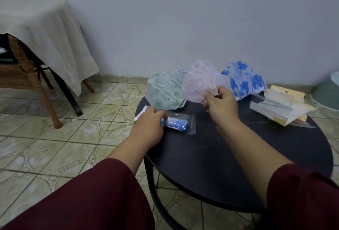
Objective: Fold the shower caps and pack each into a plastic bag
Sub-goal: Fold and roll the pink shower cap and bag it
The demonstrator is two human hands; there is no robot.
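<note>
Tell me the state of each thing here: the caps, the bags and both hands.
Pink cap: unfolded, lifted, pinched by the right hand.
Green cap: unfolded, lying on the table.
Blue flower cap: unfolded, lying on the table.
Rolled blue cap: folded, inside a clear bag.
Left hand: resting on that bag.
Spare bags: stacked, empty.

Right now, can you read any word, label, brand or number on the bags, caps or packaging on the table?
None can be read.
Stack of plastic bags with yellow card headers: no print that I can make out.
Packed blue cap: no label visible.
Pink cap, green cap, blue-flowered cap: floral patterns only.
</note>
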